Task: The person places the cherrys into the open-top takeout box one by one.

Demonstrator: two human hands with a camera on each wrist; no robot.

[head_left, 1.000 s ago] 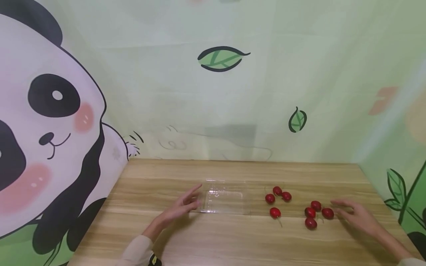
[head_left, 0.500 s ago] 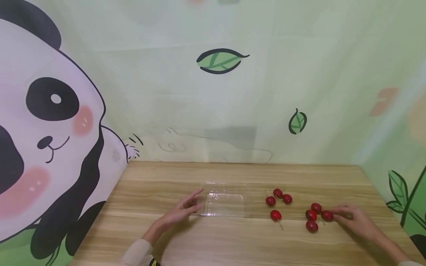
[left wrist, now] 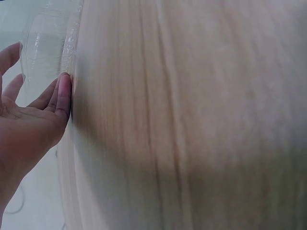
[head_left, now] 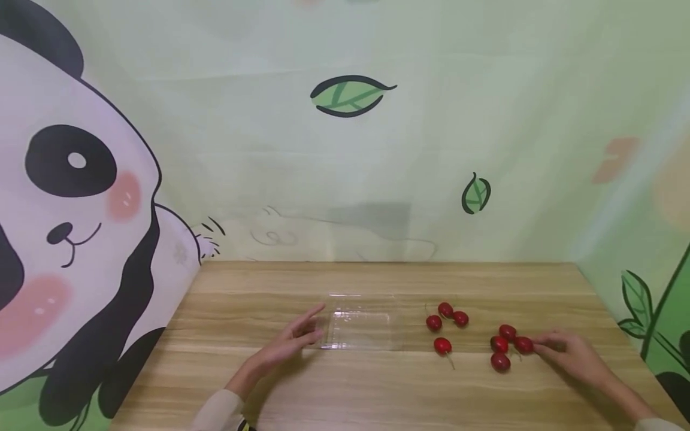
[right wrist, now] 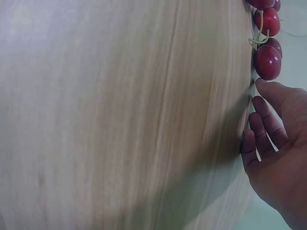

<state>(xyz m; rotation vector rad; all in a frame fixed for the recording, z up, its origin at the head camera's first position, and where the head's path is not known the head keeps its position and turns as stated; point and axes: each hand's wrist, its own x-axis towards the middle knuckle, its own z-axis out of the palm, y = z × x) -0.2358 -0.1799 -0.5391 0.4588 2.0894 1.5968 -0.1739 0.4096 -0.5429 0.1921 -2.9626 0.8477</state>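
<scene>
**Right hand point(head_left: 574, 356) meets the nearest cherry point(head_left: 523, 345) from its 3 o'clock side**

In the head view we find the nearest cherry at 9 o'clock from the right hand's fingertips, which reach its side. They are drawn close together, yet we cannot tell whether they pinch it. The cherry is slightly oval, its long axis running roughly 9 to 3, and the right hand is plainly the nearer one. Three companion cherries point(head_left: 500, 361) crowd it from 8 to 10 o'clock; we judge that side the tight one. Wood of the table point(head_left: 388, 389) shows from 4 to 7 o'clock, and its back edge lies at 12. Farther off, toward 9 to 10, sit four more cherries point(head_left: 442, 345), then the clear tray point(head_left: 335, 346). The left hand point(head_left: 293, 338) is at the tray's 9 o'clock edge.

In the left wrist view we see that hand's fingers spread and gripping nothing; the tray is at about 12 from it, with fingertips seemingly touching its edge.

In the right wrist view we see the cherry just past 12 o'clock from the topmost fingertip, while three lower fingers bend loosely, holding nothing.
</scene>
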